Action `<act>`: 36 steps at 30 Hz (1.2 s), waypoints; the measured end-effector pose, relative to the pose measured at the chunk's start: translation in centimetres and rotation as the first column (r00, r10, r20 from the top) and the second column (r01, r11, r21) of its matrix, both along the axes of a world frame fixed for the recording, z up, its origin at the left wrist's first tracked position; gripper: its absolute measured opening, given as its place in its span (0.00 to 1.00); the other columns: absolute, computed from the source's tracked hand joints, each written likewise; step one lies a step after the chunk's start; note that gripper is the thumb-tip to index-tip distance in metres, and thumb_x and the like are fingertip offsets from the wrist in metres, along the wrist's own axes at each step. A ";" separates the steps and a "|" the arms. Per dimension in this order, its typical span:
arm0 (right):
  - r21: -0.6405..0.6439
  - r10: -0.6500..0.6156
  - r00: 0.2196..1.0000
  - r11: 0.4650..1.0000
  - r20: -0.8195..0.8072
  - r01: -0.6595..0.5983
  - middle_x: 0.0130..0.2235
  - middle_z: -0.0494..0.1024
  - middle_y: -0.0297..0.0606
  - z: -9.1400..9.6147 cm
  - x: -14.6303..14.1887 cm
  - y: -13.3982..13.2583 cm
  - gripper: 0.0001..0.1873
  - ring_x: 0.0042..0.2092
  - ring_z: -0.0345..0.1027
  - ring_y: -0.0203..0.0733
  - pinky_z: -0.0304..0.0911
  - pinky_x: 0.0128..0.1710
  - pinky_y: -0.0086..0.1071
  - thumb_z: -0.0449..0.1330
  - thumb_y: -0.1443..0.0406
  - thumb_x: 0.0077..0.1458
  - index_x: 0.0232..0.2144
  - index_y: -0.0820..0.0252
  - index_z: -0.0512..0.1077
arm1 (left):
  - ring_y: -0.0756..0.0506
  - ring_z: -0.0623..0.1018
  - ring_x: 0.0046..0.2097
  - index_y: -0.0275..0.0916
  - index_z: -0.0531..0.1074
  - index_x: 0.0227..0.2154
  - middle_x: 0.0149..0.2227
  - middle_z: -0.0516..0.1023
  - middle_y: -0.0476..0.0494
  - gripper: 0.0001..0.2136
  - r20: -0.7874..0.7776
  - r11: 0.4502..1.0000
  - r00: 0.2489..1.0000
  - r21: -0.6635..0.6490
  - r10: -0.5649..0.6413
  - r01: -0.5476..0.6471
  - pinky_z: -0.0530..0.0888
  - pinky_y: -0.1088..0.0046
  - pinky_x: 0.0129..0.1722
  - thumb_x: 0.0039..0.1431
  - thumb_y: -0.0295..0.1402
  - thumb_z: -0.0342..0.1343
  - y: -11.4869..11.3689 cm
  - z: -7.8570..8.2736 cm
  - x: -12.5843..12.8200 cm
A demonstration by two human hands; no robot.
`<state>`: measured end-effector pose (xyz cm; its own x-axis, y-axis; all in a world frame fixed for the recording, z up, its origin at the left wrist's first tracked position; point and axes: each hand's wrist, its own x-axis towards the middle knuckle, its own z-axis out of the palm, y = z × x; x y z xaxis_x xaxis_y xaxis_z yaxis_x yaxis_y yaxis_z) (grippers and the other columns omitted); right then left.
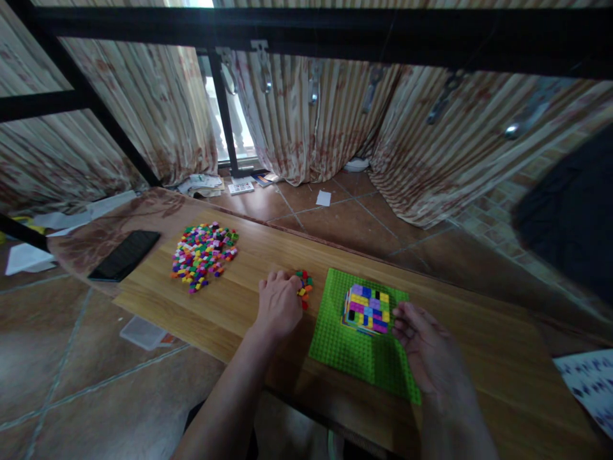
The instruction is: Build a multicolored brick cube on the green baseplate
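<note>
My left grip [279, 305], bent, lies nearest the loose bricks [303, 291], left of the stack [368, 308]; right grip [421, 340] half-curled beside it. Contents: can't tell.

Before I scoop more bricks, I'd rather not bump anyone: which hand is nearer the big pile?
Left. The left hand is right of the big pile, apart from it, at the small pile; the right hand is farther right, by the right edge of the baseplate.

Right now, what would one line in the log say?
left hand: at small brick pile, grip unclear | right hand: beside brick block, grip unclear | brick block: on green baseplate | large brick pile: on tabletop
</note>
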<state>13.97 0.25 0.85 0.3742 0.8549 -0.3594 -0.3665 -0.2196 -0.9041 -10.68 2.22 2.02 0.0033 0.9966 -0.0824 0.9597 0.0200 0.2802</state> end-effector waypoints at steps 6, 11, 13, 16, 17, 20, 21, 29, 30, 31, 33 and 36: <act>0.020 0.029 1.000 0.999 0.002 -0.029 0.26 0.78 0.31 0.0 -0.1 -0.1 0.16 0.25 0.68 0.28 0.66 0.24 0.18 0.75 0.58 0.35 0.25 0.59 0.78 | 0.38 0.70 0.49 0.45 0.76 0.41 0.45 0.75 0.40 0.10 0.040 0.999 0.999 0.037 -0.013 0.012 0.64 0.60 0.46 0.58 0.30 0.54 0.1 -0.5 0.3; 0.014 0.014 1.000 1.000 -0.018 -0.013 0.26 0.77 0.31 0.5 -0.2 -0.1 0.17 0.25 0.66 0.27 0.64 0.24 0.18 0.76 0.58 0.31 0.24 0.59 0.77 | 0.38 0.72 0.48 0.42 0.76 0.37 0.42 0.76 0.40 0.08 0.045 0.997 0.999 0.073 -0.012 0.008 0.65 0.59 0.47 0.57 0.29 0.54 0.3 -0.5 0.4; 0.023 -0.008 1.000 1.000 -0.025 0.008 0.26 0.77 0.31 0.7 -0.3 -0.1 0.17 0.25 0.66 0.27 0.64 0.24 0.19 0.76 0.58 0.31 0.23 0.59 0.77 | 0.39 0.73 0.47 0.41 0.75 0.36 0.41 0.76 0.40 0.06 0.115 0.992 0.993 0.125 -0.017 0.003 0.67 0.60 0.47 0.58 0.29 0.53 0.4 -0.3 0.4; 0.075 -0.045 0.999 0.996 -0.030 0.047 0.26 0.76 0.31 1.2 -0.6 -0.2 0.16 0.26 0.65 0.28 0.62 0.24 0.19 0.75 0.57 0.32 0.23 0.59 0.77 | 0.44 0.75 0.42 0.40 0.72 0.35 0.37 0.77 0.43 0.05 0.400 0.979 0.915 0.204 -0.060 -0.025 0.70 0.66 0.44 0.58 0.29 0.53 0.5 -0.1 0.8; 0.101 -0.054 0.998 0.993 -0.032 0.057 0.26 0.76 0.30 1.3 -0.7 -0.3 0.15 0.26 0.64 0.28 0.62 0.24 0.20 0.75 0.57 0.34 0.23 0.59 0.77 | 0.46 0.76 0.40 0.40 0.71 0.35 0.36 0.77 0.45 0.04 0.521 0.974 0.848 0.223 -0.094 -0.030 0.71 0.68 0.43 0.58 0.28 0.53 0.4 0.0 1.2; 0.200 -0.065 0.998 0.977 -0.024 0.068 0.27 0.75 0.30 1.8 -1.1 -0.4 0.12 0.28 0.64 0.29 0.61 0.26 0.21 0.73 0.58 0.40 0.24 0.58 0.77 | 0.49 0.77 0.39 0.40 0.71 0.35 0.36 0.78 0.48 0.03 0.808 0.972 0.554 0.234 -0.200 0.009 0.73 0.72 0.42 0.59 0.29 0.53 -0.3 0.4 2.7; 0.238 -0.060 0.998 0.969 -0.009 0.060 0.27 0.74 0.30 1.9 -1.2 -0.5 0.11 0.28 0.63 0.29 0.61 0.27 0.22 0.72 0.58 0.41 0.25 0.57 0.77 | 0.49 0.77 0.38 0.39 0.72 0.35 0.36 0.78 0.47 0.03 0.868 0.976 0.452 0.212 -0.206 0.038 0.74 0.72 0.42 0.59 0.29 0.54 -0.6 0.5 3.4; 0.427 0.087 0.881 0.850 0.466 -0.310 0.36 0.75 0.33 2.2 -2.0 -1.8 0.10 0.37 0.68 0.37 0.65 0.38 0.31 0.68 0.65 0.51 0.38 0.50 0.78 | 0.48 0.80 0.36 0.35 0.75 0.39 0.36 0.82 0.43 0.10 0.979 0.984 -0.186 -0.053 0.084 0.169 0.76 0.70 0.42 0.56 0.34 0.62 -1.8 1.2 6.7; 0.420 0.108 0.839 0.827 0.534 -0.374 0.38 0.75 0.34 2.2 -2.1 -1.9 0.11 0.38 0.68 0.38 0.65 0.39 0.32 0.67 0.65 0.52 0.40 0.50 0.77 | 0.47 0.81 0.37 0.35 0.75 0.40 0.36 0.82 0.43 0.11 0.966 0.981 -0.231 -0.072 0.114 0.181 0.76 0.69 0.42 0.56 0.34 0.62 -1.8 1.2 6.7; 0.407 0.117 0.797 0.810 0.593 -0.422 0.41 0.75 0.34 2.2 -2.4 -2.0 0.12 0.39 0.68 0.38 0.65 0.40 0.33 0.66 0.65 0.53 0.41 0.49 0.76 | 0.47 0.81 0.37 0.35 0.75 0.40 0.36 0.82 0.42 0.11 0.954 0.978 -0.266 -0.087 0.137 0.192 0.76 0.69 0.43 0.56 0.35 0.62 -1.8 1.2 6.8; 0.390 0.098 0.728 0.792 0.679 -0.470 0.44 0.74 0.35 2.2 -2.9 -2.0 0.12 0.44 0.69 0.39 0.65 0.44 0.34 0.65 0.66 0.54 0.42 0.48 0.75 | 0.46 0.81 0.39 0.35 0.76 0.41 0.36 0.83 0.42 0.12 0.935 0.970 -0.308 -0.110 0.175 0.217 0.75 0.70 0.43 0.56 0.35 0.63 -1.8 1.2 6.9; 0.388 0.039 0.661 0.783 0.750 -0.486 0.44 0.75 0.34 2.1 -3.5 -1.9 0.12 0.47 0.69 0.40 0.65 0.47 0.35 0.64 0.68 0.54 0.41 0.48 0.75 | 0.46 0.81 0.40 0.35 0.76 0.42 0.36 0.83 0.42 0.12 0.919 0.959 -0.334 -0.127 0.210 0.253 0.73 0.72 0.44 0.56 0.34 0.62 -1.8 1.2 7.2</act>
